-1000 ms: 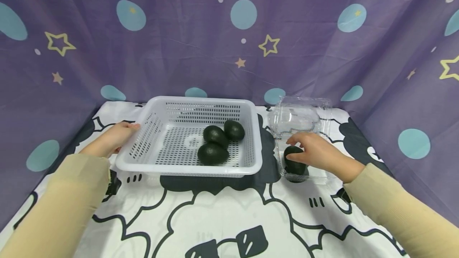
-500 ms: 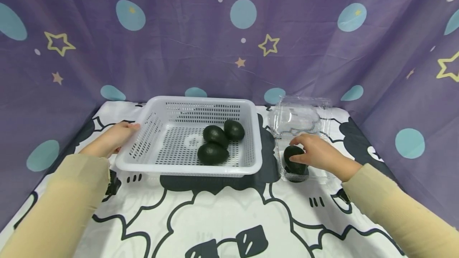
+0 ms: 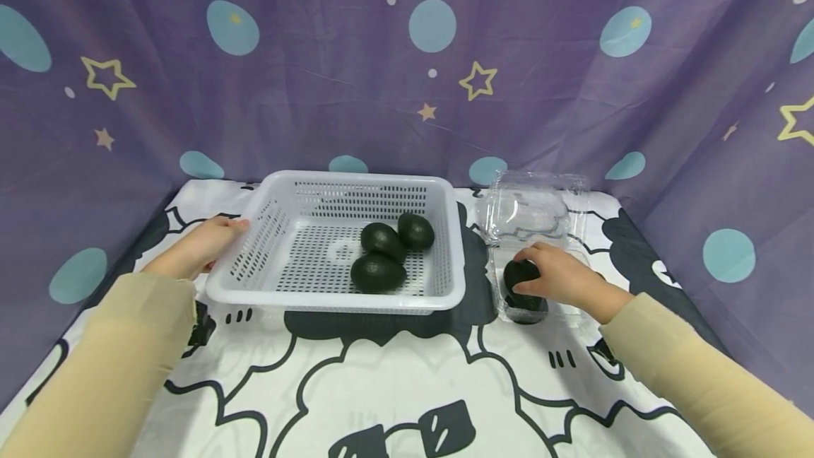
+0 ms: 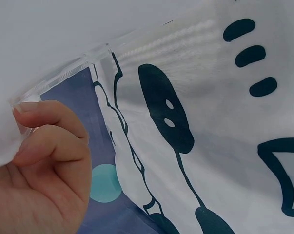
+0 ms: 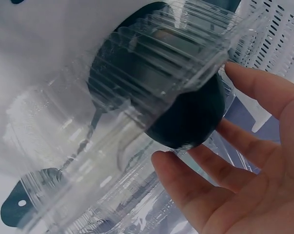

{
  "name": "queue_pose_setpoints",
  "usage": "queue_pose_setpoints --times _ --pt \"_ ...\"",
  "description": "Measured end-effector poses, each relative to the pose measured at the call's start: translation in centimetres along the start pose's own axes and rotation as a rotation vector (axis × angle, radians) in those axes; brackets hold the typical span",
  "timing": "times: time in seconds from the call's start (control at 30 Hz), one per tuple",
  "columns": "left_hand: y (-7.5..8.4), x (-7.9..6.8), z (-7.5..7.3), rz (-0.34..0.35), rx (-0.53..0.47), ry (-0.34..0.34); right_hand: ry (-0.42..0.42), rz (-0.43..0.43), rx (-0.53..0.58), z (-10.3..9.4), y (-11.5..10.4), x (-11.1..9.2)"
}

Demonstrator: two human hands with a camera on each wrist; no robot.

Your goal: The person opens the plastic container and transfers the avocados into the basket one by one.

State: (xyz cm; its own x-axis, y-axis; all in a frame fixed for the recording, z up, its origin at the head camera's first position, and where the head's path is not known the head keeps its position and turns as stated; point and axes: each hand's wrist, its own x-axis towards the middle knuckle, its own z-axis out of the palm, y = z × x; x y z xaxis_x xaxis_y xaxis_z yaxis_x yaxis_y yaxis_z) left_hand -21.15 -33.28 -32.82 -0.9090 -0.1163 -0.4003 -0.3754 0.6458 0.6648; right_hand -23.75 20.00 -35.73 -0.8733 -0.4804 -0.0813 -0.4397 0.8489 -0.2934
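My left hand grips the left rim of a white perforated plastic basket. In the left wrist view its curled fingers pinch the pale edge. Three dark green avocados lie inside the basket, one at the front, another touching it and a third behind. To the right, my right hand reaches into an open clear plastic clamshell. Its fingers and thumb curl round a dark avocado there; the right wrist view shows this avocado partly behind ridged plastic.
The clamshell's raised lid stands at the back, near a purple star-patterned curtain. A white cloth with black cartoon drawings covers the table. The basket's right wall lies just left of the clamshell.
My right hand has shifted slightly down and nearer to me at the avocado in the clamshell. The left hand and the basket have stayed in place.
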Motion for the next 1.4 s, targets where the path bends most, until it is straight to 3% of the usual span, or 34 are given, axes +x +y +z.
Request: queue_pose_setpoints --times 0.4,1.07,1.4 --pt "-0.1 -0.1 0.0 0.007 0.001 -0.003 0.026 -0.003 -0.003 0.8 0.3 0.3" --pt "-0.1 -0.1 0.0 0.042 -0.016 -0.031 -0.019 0.025 0.039 2.6 -0.1 1.4" --pt "-0.2 -0.1 0.3 0.018 -0.012 -0.006 -0.049 0.045 0.033 3.5 0.1 1.8"
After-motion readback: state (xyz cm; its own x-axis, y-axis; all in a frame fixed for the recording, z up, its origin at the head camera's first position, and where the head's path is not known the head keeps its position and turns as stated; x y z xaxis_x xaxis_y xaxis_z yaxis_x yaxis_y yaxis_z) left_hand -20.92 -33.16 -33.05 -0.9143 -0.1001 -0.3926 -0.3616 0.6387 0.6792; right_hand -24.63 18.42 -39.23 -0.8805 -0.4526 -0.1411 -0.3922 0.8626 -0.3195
